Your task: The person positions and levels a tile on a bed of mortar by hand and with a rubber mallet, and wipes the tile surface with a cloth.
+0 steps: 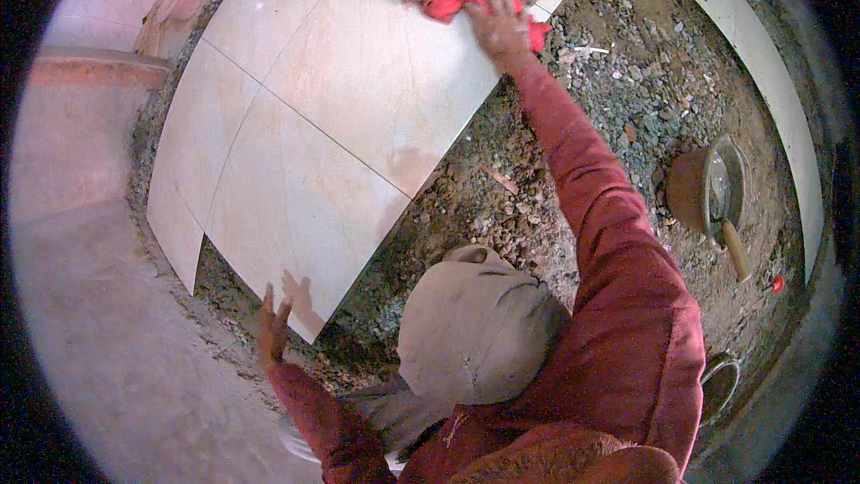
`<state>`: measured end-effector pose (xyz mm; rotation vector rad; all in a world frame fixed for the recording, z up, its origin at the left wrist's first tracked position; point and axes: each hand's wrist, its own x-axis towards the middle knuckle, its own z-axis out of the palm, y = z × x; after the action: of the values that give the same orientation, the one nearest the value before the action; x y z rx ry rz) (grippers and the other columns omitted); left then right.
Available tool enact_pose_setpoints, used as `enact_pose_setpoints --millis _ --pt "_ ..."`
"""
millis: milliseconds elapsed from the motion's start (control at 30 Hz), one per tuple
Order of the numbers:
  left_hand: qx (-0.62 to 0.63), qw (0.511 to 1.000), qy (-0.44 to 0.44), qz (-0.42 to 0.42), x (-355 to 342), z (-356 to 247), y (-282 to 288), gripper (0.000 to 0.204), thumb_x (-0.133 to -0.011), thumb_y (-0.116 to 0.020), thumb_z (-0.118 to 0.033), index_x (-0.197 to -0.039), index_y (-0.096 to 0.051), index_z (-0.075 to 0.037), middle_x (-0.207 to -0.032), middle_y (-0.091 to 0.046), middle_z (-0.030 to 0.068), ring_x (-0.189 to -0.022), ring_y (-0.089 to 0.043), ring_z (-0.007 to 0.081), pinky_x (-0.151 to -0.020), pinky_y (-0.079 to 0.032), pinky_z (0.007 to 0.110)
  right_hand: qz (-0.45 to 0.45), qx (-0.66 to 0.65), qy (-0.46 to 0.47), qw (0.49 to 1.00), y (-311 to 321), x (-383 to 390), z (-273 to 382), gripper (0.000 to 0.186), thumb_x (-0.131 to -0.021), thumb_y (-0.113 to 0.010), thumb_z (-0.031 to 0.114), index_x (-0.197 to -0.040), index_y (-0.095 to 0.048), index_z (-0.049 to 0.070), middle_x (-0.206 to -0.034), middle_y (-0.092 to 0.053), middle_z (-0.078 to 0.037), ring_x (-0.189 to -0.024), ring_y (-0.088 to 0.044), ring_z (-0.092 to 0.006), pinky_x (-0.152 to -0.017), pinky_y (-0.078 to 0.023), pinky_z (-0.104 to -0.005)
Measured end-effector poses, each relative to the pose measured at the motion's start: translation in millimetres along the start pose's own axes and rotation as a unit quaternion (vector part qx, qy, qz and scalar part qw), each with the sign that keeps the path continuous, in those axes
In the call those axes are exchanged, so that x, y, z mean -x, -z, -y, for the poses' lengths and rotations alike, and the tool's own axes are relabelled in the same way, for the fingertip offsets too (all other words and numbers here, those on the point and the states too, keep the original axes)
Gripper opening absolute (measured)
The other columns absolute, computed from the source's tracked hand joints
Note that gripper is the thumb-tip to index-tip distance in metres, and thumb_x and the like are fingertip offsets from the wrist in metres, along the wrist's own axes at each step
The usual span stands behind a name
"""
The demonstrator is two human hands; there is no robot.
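Note:
My right hand (502, 33) reaches far forward, its fingers gripping a red cloth (448, 2) with a striped part at its left end. The cloth lies on the pale, glossy floor tiles (349, 81), near the edge where they meet the rubble. My left hand (273, 330) is low at the left, by the near corner of the closest tile. Its fingers are apart and it holds nothing; its shadow falls on that tile. Whether a fingertip touches the tile I cannot tell.
Loose gravel and soil (618, 81) run along the right of the tiles. A bucket (694, 186) stands there, with a tool's wooden handle (736, 251) sticking out. Nearby are a small red object (778, 284) and another round rim (719, 387). A tile strip (761, 63) borders the far right.

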<state>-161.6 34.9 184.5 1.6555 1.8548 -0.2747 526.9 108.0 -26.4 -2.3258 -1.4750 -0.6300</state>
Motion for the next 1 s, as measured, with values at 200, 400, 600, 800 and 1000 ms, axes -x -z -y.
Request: enact_pose_setpoints --millis 200,400,600,800,1000 --pt "-0.011 1.000 -0.008 -0.004 64 31 28 0.076 -0.100 -0.065 -0.034 -0.160 -0.033 0.000 -0.162 -0.037 0.0251 -0.149 -0.038 0.0348 -0.119 -0.034 0.043 0.010 0.001 -0.021 1.000 -40 -48 -165 0.040 -0.095 -0.061 0.045 -0.134 -0.065 0.035 -0.144 -0.055 -0.007 -0.128 -0.057 -0.0370 -0.102 -0.050 -0.0566" --pt "0.034 0.998 0.039 -0.044 118 86 6 0.075 -0.098 -0.070 -0.030 -0.157 -0.036 0.002 -0.153 -0.049 0.0263 -0.143 -0.048 0.0366 -0.117 -0.038 0.042 0.109 0.029 -0.055 0.992 -18 -38 -74 0.033 -0.092 -0.064 0.044 -0.124 -0.067 0.035 -0.124 -0.058 -0.006 -0.117 -0.057 -0.0375 -0.093 -0.053 -0.0607" --pt "0.040 0.998 -0.036 0.021 97 9 -13 0.075 -0.100 -0.066 -0.039 -0.157 -0.037 0.000 -0.149 -0.053 0.0283 -0.140 -0.051 0.0368 -0.115 -0.040 0.041 0.072 -0.105 0.047 0.991 87 78 44 0.042 -0.079 -0.074 0.031 -0.121 -0.071 0.032 -0.122 -0.059 -0.005 -0.118 -0.051 -0.0336 -0.092 -0.045 -0.0579" --pt "0.034 0.996 -0.083 0.021 113 -52 -11 0.082 -0.098 -0.066 -0.049 -0.158 -0.037 -0.001 -0.148 -0.053 0.0298 -0.137 -0.054 0.0389 -0.113 -0.041 0.043 0.169 -0.344 0.251 0.889 145 164 175 0.035 -0.083 -0.071 0.023 -0.118 -0.071 0.025 -0.118 -0.063 -0.008 -0.112 -0.057 -0.0343 -0.092 -0.048 -0.0523" --pt "0.076 0.993 -0.094 -0.008 135 -54 -7 0.076 -0.099 -0.067 -0.044 -0.156 -0.040 -0.003 -0.148 -0.054 0.0286 -0.139 -0.051 0.0398 -0.114 -0.040 0.043 0.068 -0.301 0.310 0.899 48 76 227 0.036 -0.098 -0.054 0.019 -0.129 -0.064 0.005 -0.135 -0.062 -0.017 -0.139 -0.048 -0.0345 -0.121 -0.033 -0.0448"
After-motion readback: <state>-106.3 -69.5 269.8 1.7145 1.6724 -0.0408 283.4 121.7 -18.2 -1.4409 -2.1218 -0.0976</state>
